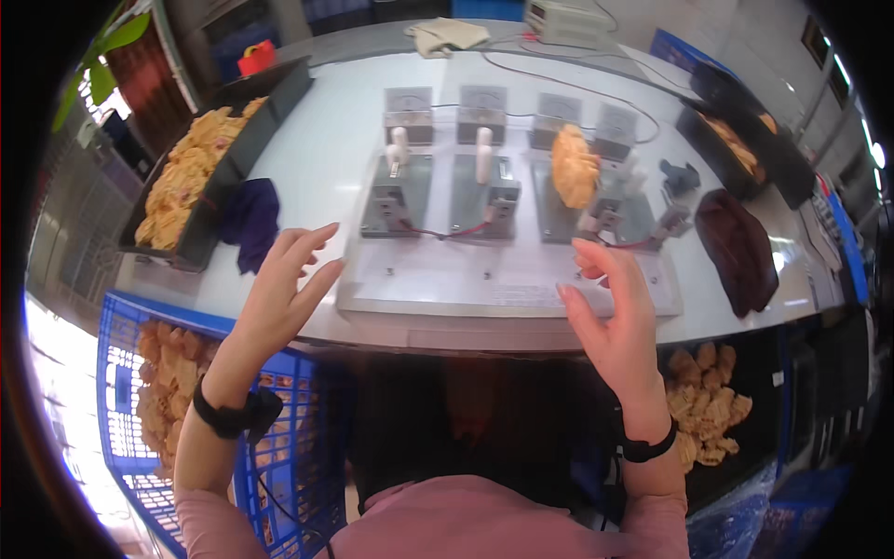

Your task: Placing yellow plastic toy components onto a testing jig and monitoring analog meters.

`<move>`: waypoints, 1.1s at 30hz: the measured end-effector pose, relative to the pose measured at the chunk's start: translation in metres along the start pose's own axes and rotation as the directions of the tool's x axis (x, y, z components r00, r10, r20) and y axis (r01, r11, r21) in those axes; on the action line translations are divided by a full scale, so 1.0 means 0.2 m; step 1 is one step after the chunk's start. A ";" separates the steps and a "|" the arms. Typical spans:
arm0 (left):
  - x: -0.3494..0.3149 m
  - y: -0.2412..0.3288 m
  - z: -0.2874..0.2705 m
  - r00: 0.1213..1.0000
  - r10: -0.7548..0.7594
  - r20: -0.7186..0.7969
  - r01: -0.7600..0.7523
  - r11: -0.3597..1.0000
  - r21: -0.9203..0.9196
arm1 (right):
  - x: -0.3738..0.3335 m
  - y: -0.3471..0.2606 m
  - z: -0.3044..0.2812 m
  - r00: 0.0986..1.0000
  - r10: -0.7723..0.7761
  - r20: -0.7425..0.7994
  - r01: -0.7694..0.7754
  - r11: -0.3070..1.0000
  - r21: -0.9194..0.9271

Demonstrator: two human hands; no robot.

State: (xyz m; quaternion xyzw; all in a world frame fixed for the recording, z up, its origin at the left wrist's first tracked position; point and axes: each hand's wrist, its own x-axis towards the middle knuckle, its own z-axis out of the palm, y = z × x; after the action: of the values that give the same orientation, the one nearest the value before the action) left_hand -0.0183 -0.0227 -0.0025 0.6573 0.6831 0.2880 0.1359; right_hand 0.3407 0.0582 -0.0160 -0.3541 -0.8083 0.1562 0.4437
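Two bare hands, both over the front of one white fixture board (428,287): left hand (287,287) at centre left of the frame, right hand (622,321) right of centre. On the left, fingers loosely bent, thumb held apart; on the right, fingers curled, with a gap between thumb and index. Contact between right fingertips and board impossible to tell. One black wristband (233,416) on the left wrist, another on the right.

Across the board at upper centre, four panel meters (410,101) in a row, and in front of them four metal fixtures (500,200). White pegs (483,160) on the two left fixtures, a pair on each; blurred at far right. One tan ruffled piece (575,168) at the third fixture from the left, upright, just beyond the right hand.

More such pieces, too heaped to count, in four places: one long black tray (265,130) at upper left, one blue crate (119,303) at lower left, black trays at upper right, and a dark area at lower right. Three cloths: one purple cloth (251,224) left, one maroon cloth (736,252) right, one beige cloth (447,37) at top centre.
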 end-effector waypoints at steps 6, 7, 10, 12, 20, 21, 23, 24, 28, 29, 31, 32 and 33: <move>0.00 0.02 0.19 0.998 0.030 0.047 -0.025 0.993 -0.113 | 0.01 0.16 -0.15 0.995 0.050 0.083 -0.026 0.964 -0.266; 0.00 0.00 0.22 1.000 0.028 0.011 -0.027 0.996 -0.082 | 0.01 0.16 -0.14 0.991 0.027 0.135 0.008 0.968 -0.250; -0.01 -0.05 0.25 1.000 0.029 0.005 -0.028 0.977 -0.209 | 0.04 0.19 -0.08 0.995 0.018 0.097 0.000 0.983 -0.185; -0.02 -0.07 0.28 1.000 0.006 0.001 -0.006 0.958 -0.287 | 0.04 0.21 -0.07 0.996 0.017 0.083 -0.003 0.988 -0.155; -0.03 -0.06 0.31 1.000 -0.010 -0.004 0.008 0.936 -0.352 | 0.04 0.23 -0.05 0.993 0.055 0.103 -0.038 0.987 -0.158; -0.03 -0.07 0.31 1.000 -0.013 -0.001 0.012 0.932 -0.363 | 0.04 0.23 -0.05 0.994 0.055 0.099 -0.039 0.987 -0.158; -0.03 -0.09 0.31 1.000 -0.012 -0.006 0.010 0.947 -0.322 | 0.04 0.22 -0.04 0.993 0.056 0.102 -0.040 0.987 -0.158; -0.04 -0.10 0.30 1.000 -0.017 -0.002 0.015 0.951 -0.310 | 0.04 0.22 -0.05 0.994 0.045 0.104 -0.027 0.985 -0.170; -0.05 -0.16 0.30 0.999 -0.023 -0.034 0.011 0.947 -0.322 | 0.04 0.22 -0.05 0.993 0.027 0.112 -0.004 0.980 -0.197; -0.04 -0.17 0.33 0.999 -0.006 -0.034 -0.006 0.940 -0.342 | 0.03 0.23 -0.06 0.992 0.027 0.124 -0.003 0.982 -0.187; -0.02 -0.20 0.34 0.998 0.047 -0.035 -0.056 0.944 -0.324 | 0.03 0.24 -0.06 0.992 0.026 0.123 -0.003 0.982 -0.187; -0.02 -0.22 0.35 0.998 0.034 -0.049 -0.048 0.943 -0.329 | 0.02 0.24 -0.06 0.993 0.027 0.114 -0.007 0.985 -0.172; -0.01 -0.23 0.36 0.998 -0.006 -0.070 -0.016 0.949 -0.315 | 0.02 0.24 -0.06 0.994 0.024 0.104 -0.007 0.987 -0.162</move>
State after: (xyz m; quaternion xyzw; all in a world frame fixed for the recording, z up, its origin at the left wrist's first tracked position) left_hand -0.0160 -0.0076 -0.0865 0.6183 0.6310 0.4165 0.2145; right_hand 0.3711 0.0939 -0.0347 -0.3864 -0.8378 0.1124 0.3690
